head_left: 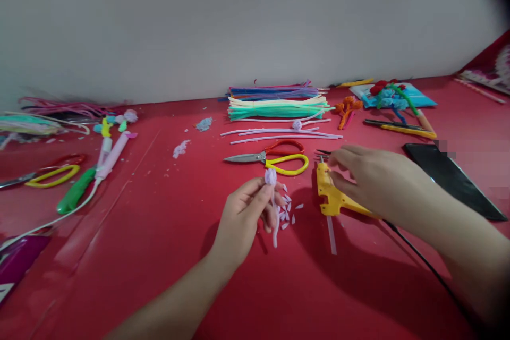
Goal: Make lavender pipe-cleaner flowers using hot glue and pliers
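My left hand (pixel 243 212) pinches a small lilac pipe-cleaner flower (pixel 270 176), with its fuzzy stem (pixel 275 234) hanging below the fingers. Small lilac clippings (pixel 285 215) lie on the table beside those fingertips. Over the yellow glue gun (pixel 325 191), the fingers of my right hand (pixel 368 175) are bent around dark tweezers (pixel 322 153), whose thin tips point left; the grip itself is mostly hidden. A clear glue stick (pixel 331 235) sticks out of the gun's back end. Scissors with red and yellow handles (pixel 287 164) lie just beyond my left hand.
Loose lilac pipe cleaners (pixel 282 135) and a bundled green and cream stack (pixel 279 109) lie along the wall. A black phone (pixel 454 180) is at right. A second pair of scissors (pixel 51 176) and a pink glue gun (pixel 113 156) lie left. A cord (pixel 426 263) trails right.
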`<state>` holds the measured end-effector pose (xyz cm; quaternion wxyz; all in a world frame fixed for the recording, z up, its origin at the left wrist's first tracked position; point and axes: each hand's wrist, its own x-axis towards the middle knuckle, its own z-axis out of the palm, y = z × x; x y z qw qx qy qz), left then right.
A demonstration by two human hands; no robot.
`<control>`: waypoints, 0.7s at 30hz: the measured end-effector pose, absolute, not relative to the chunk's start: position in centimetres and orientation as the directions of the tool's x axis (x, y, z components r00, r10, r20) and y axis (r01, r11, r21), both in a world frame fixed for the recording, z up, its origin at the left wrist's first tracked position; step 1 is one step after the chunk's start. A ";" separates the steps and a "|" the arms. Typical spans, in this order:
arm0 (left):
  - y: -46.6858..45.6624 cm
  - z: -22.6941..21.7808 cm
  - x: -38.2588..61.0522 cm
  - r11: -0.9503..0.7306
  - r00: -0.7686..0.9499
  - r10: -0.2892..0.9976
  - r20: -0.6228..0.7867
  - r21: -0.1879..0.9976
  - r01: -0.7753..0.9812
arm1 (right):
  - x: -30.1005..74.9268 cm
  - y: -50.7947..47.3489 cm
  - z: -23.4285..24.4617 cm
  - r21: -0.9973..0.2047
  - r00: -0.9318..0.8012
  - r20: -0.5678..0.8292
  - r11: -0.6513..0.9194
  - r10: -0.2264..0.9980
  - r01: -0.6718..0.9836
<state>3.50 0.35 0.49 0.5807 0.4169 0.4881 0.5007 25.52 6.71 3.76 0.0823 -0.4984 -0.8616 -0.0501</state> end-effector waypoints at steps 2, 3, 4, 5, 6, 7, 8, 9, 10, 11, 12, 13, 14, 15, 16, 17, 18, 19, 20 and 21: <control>0.5 0.5 3.5 0.182 0.030 0.983 -0.180 0.953 -0.241 | 26.7 6.7 3.1 0.118 -0.498 -0.004 0.495 0.867 0.861; 0.5 0.5 3.5 0.201 0.038 0.979 -0.198 0.943 -0.264 | 27.2 6.6 2.6 0.131 -0.514 -0.092 0.522 0.853 0.843; 0.6 0.5 3.5 0.219 0.046 0.976 -0.215 0.933 -0.284 | 27.7 6.3 2.2 0.120 -0.534 -0.150 0.551 0.832 0.826; 0.6 0.5 3.5 0.237 0.053 0.971 -0.232 0.923 -0.303 | 28.0 6.1 1.8 0.104 -0.548 -0.187 0.571 0.815 0.814; 0.6 0.5 3.5 0.254 0.059 0.967 -0.248 0.914 -0.318 | 28.2 5.9 1.4 0.085 -0.562 -0.202 0.586 0.802 0.806; 0.6 0.4 3.5 0.267 0.059 0.963 -0.262 0.905 -0.332 | 28.4 5.6 1.0 0.071 -0.574 -0.200 0.596 0.794 0.800; 0.6 0.4 3.5 0.278 0.056 0.960 -0.276 0.897 -0.345 | 28.4 5.4 0.7 0.064 -0.584 -0.191 0.604 0.789 0.794; 0.6 0.4 3.5 0.286 0.048 0.956 -0.288 0.891 -0.353 | 28.4 5.3 0.4 0.062 -0.593 -0.178 0.611 0.785 0.789; 0.6 0.4 3.5 0.291 0.041 0.954 -0.297 0.888 -0.357 | 28.3 5.2 0.2 0.063 -0.604 -0.167 0.619 0.780 0.783; 0.6 0.4 3.6 0.295 0.036 0.953 -0.302 0.887 -0.354 | 28.2 5.1 -0.1 0.069 -0.611 -0.158 0.626 0.775 0.776; 0.6 0.4 3.6 0.295 0.033 0.953 -0.303 0.890 -0.347 | 28.0 5.1 -0.2 0.074 -0.621 -0.153 0.636 0.769 0.768; 0.6 0.4 3.6 0.292 0.032 0.954 -0.299 0.896 -0.335 | 27.8 5.1 -0.3 0.077 -0.628 -0.142 0.641 0.765 0.764; 0.6 0.5 3.7 0.287 0.032 0.956 -0.292 0.903 -0.321 | 27.5 5.1 -0.2 0.071 -0.626 -0.116 0.635 0.771 0.769; 0.6 0.5 3.7 0.279 0.029 0.958 -0.284 0.910 -0.305 | 27.3 5.0 0.0 0.047 -0.614 -0.076 0.618 0.786 0.785; 0.7 0.6 3.7 0.273 0.026 0.960 -0.278 0.917 -0.290 | 27.0 5.0 0.2 0.003 -0.593 -0.019 0.593 0.805 0.805; 0.7 0.6 3.7 0.269 0.018 0.961 -0.275 0.923 -0.274 | 26.7 4.9 0.6 -0.067 -0.564 0.054 0.567 0.824 0.821; 0.7 0.6 3.7 0.270 0.010 0.961 -0.277 0.927 -0.260 | 26.4 4.8 1.1 -0.156 -0.536 0.129 0.551 0.834 0.820; 0.7 0.5 3.6 0.276 0.004 0.959 -0.284 0.928 -0.249 | 26.1 4.7 1.5 -0.251 -0.524 0.197 0.559 0.829 0.790; 0.7 0.5 3.6 0.282 -0.004 0.956 -0.292 0.928 -0.242 | 25.7 4.5 1.9 -0.342 -0.530 0.259 0.590 0.807 0.731; 0.7 0.4 3.6 0.290 -0.010 0.954 -0.301 0.927 -0.238 | 25.4 4.4 2.3 -0.415 -0.547 0.313 0.630 0.776 0.656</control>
